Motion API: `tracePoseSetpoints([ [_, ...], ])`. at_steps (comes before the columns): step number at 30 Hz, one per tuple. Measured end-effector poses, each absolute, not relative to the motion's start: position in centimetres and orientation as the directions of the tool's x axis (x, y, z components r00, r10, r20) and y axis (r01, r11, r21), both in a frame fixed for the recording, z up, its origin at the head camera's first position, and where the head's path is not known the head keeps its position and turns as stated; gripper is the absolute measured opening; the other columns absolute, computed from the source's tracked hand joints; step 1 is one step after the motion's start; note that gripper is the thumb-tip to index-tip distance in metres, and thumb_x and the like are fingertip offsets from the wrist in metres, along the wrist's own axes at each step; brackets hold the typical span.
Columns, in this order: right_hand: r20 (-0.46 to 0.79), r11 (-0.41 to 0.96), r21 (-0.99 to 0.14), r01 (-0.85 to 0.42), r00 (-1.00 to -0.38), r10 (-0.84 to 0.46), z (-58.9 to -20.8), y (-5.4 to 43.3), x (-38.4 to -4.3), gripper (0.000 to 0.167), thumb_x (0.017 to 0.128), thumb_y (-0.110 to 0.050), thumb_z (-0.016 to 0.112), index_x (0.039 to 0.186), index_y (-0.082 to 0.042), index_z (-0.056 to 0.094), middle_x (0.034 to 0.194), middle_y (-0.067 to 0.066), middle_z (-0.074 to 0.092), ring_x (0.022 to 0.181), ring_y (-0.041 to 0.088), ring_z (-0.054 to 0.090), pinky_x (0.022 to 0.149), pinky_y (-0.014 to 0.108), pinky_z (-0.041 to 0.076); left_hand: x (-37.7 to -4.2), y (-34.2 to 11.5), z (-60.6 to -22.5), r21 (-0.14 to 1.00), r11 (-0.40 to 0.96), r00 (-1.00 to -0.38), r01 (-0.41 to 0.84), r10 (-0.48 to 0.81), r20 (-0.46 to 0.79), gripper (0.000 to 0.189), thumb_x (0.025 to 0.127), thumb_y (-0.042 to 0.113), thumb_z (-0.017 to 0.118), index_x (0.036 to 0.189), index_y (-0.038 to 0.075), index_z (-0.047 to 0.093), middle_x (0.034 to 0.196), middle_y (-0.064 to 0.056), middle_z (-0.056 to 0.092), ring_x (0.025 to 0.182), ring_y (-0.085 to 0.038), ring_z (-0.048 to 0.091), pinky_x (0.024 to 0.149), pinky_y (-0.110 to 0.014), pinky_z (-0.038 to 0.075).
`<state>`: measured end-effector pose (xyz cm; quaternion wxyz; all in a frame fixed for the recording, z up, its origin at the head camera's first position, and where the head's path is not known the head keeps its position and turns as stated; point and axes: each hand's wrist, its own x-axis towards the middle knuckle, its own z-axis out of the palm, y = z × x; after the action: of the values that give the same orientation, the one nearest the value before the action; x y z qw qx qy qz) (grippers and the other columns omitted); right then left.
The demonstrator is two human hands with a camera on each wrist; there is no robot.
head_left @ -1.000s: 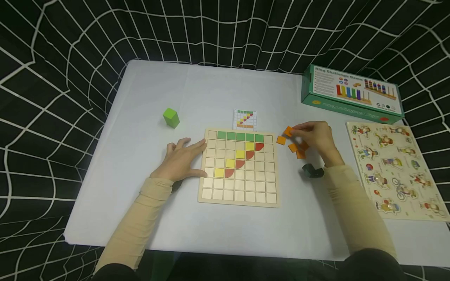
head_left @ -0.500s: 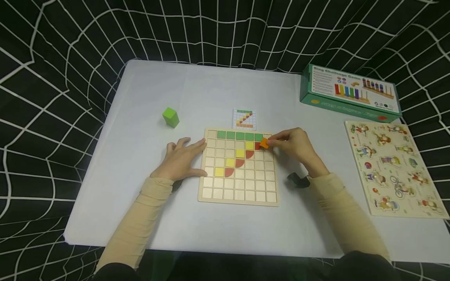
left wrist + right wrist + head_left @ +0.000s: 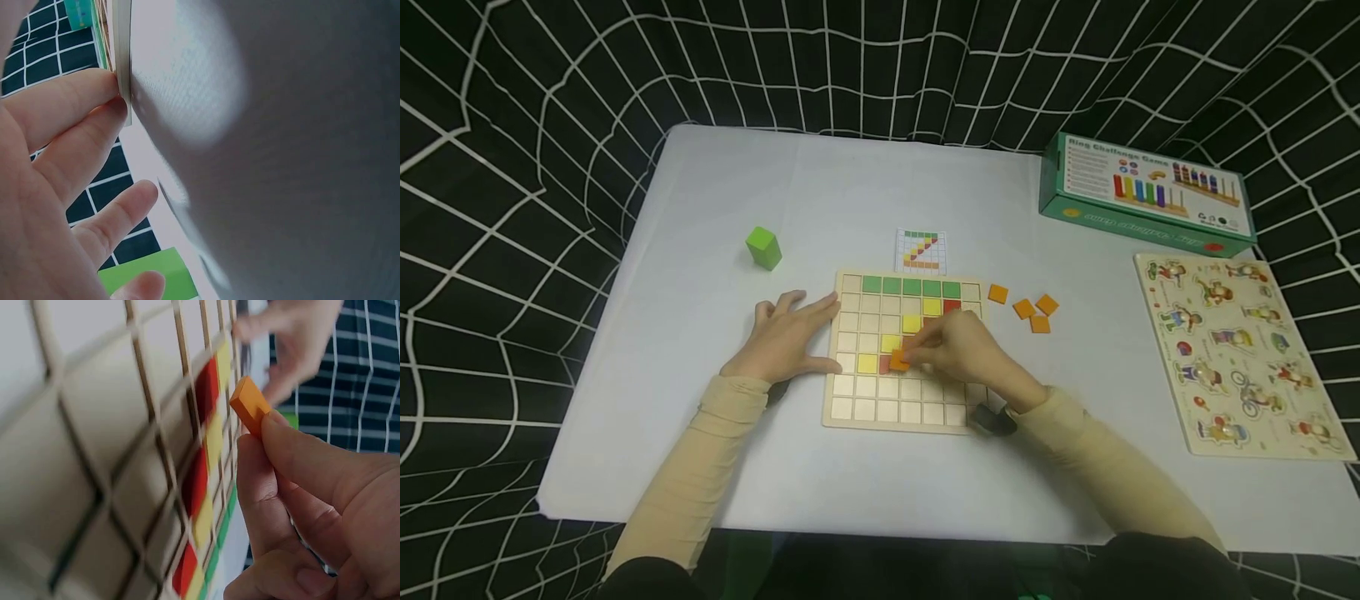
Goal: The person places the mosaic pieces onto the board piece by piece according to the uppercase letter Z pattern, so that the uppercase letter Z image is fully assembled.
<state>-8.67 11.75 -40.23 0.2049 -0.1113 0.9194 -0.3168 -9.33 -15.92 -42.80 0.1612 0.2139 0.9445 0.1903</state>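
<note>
A wooden grid board (image 3: pixel 880 410) lies in the middle of the table, bearing a top row of green square tiles (image 3: pixel 912 287) and a diagonal of yellow tiles (image 3: pixel 867 363) with red quarter-round tiles (image 3: pixel 951 307) beside them. My right hand (image 3: pixel 958 350) pinches an orange square tile (image 3: pixel 251 405) between thumb and finger, held over the board's lower left part. With fingers spread, my left hand (image 3: pixel 782 337) rests at the board's left edge; in the left wrist view its fingertips (image 3: pixel 112 84) touch that edge.
Several orange tiles (image 3: pixel 1024 309) lie right of the board. A small pattern card (image 3: pixel 921 252) sits behind it. A green block (image 3: pixel 764 248) stands at the left. Farther right are a green game box (image 3: pixel 1150 196) and a picture puzzle board (image 3: pixel 1240 358).
My right hand has picked an orange tile from the loose ones and carried it left and toward me over the board. The left hand has stayed at the board's edge.
</note>
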Motion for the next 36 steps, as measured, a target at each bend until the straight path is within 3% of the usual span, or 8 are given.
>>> tracePoseSetpoints([
  [3,-0.314,0.774,-0.624,-0.108,-0.873,-0.374,-40.5,10.5,-8.0,0.014,0.086,-0.026,0.084,0.092,-0.014,0.085,0.094,0.0,0.083,0.091,0.017,0.066,0.079,0.027,0.047,-9.3,-16.0,-42.7,0.431,0.836,-0.854,0.338,0.465,-0.232,0.097,0.08,0.051,0.082,0.16,0.017,0.039,0.171,0.002,0.032,0.156,-0.041,0.027,0.106,-0.059,0.028],
  [9,-0.299,0.768,-0.619,-0.164,-0.855,-0.424,-40.8,8.7,-7.0,0.013,0.086,-0.026,0.083,0.09,-0.014,0.085,0.09,-0.001,0.083,0.089,0.014,0.069,0.081,0.029,0.052,-9.4,-16.0,-42.7,0.43,0.836,-0.853,0.342,0.468,-0.232,0.097,0.08,0.052,0.082,0.16,0.017,0.039,0.171,0.002,0.032,0.156,-0.042,0.027,0.107,-0.06,0.028],
  [19,-0.315,0.811,-0.548,-0.204,-0.848,-0.426,-41.3,6.9,-6.7,0.008,0.086,-0.026,0.08,0.087,-0.019,0.085,0.082,-0.007,0.081,0.07,0.006,0.059,0.056,0.023,0.042,-9.5,-16.0,-42.8,0.433,0.836,-0.854,0.338,0.466,-0.233,0.097,0.08,0.052,0.082,0.16,0.017,0.039,0.171,0.001,0.032,0.155,-0.042,0.027,0.106,-0.06,0.027],
  [24,-0.268,0.815,-0.526,-0.244,-0.861,-0.431,-41.4,6.9,-6.6,0.01,0.086,-0.029,0.082,0.088,-0.02,0.085,0.088,-0.006,0.081,0.074,0.007,0.062,0.057,0.024,0.044,-9.5,-16.0,-42.6,0.436,0.834,-0.854,0.337,0.466,-0.231,0.097,0.08,0.051,0.082,0.16,0.017,0.039,0.171,0.001,0.032,0.156,-0.042,0.027,0.107,-0.06,0.027],
  [28,-0.214,0.783,-0.575,-0.238,-0.88,-0.424,-41.3,7.8,-6.9,0.01,0.085,-0.03,0.084,0.089,-0.021,0.085,0.089,-0.007,0.081,0.08,0.007,0.065,0.066,0.023,0.048,-9.5,-15.9,-42.7,0.439,0.833,-0.853,0.337,0.468,-0.232,0.097,0.08,0.051,0.082,0.16,0.017,0.039,0.171,0.001,0.032,0.156,-0.042,0.026,0.107,-0.06,0.027],
  [36,-0.188,0.772,-0.617,-0.152,-0.924,-0.332,-40.4,11.2,-8.3,0.017,0.08,-0.028,0.089,0.093,-0.017,0.086,0.099,0.003,0.083,0.082,0.016,0.066,0.063,0.022,0.039,-9.4,-15.9,-42.7,0.434,0.836,-0.856,0.336,0.464,-0.23,0.097,0.08,0.051,0.082,0.16,0.017,0.039,0.171,0.001,0.033,0.155,-0.042,0.028,0.106,-0.06,0.027],
])
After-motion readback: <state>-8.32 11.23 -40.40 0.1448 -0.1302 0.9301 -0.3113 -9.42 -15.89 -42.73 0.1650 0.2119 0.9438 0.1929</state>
